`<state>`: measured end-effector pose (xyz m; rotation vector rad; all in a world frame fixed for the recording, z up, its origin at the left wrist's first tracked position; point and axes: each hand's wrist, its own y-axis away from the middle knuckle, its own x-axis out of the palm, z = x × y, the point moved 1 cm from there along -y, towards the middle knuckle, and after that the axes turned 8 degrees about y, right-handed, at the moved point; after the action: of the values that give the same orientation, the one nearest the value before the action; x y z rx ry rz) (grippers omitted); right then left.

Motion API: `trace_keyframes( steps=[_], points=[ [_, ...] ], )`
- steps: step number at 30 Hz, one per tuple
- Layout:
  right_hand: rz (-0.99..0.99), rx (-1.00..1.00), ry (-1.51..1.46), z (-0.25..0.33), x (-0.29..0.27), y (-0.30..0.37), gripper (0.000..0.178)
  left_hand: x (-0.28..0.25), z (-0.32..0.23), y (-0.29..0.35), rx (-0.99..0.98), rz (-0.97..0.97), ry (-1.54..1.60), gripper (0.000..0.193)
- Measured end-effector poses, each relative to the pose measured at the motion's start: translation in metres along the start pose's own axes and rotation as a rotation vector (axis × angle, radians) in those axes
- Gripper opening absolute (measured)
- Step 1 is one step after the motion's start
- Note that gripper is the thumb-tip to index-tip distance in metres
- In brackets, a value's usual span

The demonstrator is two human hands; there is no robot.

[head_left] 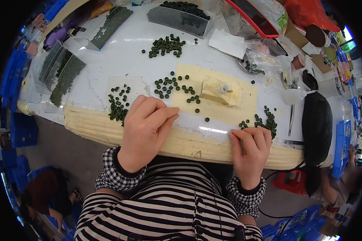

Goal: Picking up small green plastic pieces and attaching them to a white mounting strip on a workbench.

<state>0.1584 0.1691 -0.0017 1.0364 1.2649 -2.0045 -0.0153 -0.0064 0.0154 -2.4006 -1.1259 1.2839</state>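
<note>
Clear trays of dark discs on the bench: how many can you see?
4: one tray at top centre, one long tray at upper left, and two overlapping trays at the far left edge. Clutter at right may hide more.

Right hand (250, 150) grip contents hidden
</note>
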Motion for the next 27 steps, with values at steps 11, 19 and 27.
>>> trace_keyframes(
  steps=[11, 19, 27],
  points=[
    [-0.046, -0.030, -0.008, 0.003, 0.002, -0.002, 0.015, -0.013, -0.001, 0.011, -0.095, 0.135, -0.063, 0.015],
    [-0.076, -0.033, -0.128, 0.006, 0.002, -0.003, 0.014, -0.009, -0.001, 0.009, -0.028, 0.107, -0.018, 0.012],
    [-0.104, 0.004, -0.230, 0.015, 0.003, -0.004, 0.022, 0.004, -0.016, 0.011, -0.128, 0.073, 0.530, 0.014]
  ],
)
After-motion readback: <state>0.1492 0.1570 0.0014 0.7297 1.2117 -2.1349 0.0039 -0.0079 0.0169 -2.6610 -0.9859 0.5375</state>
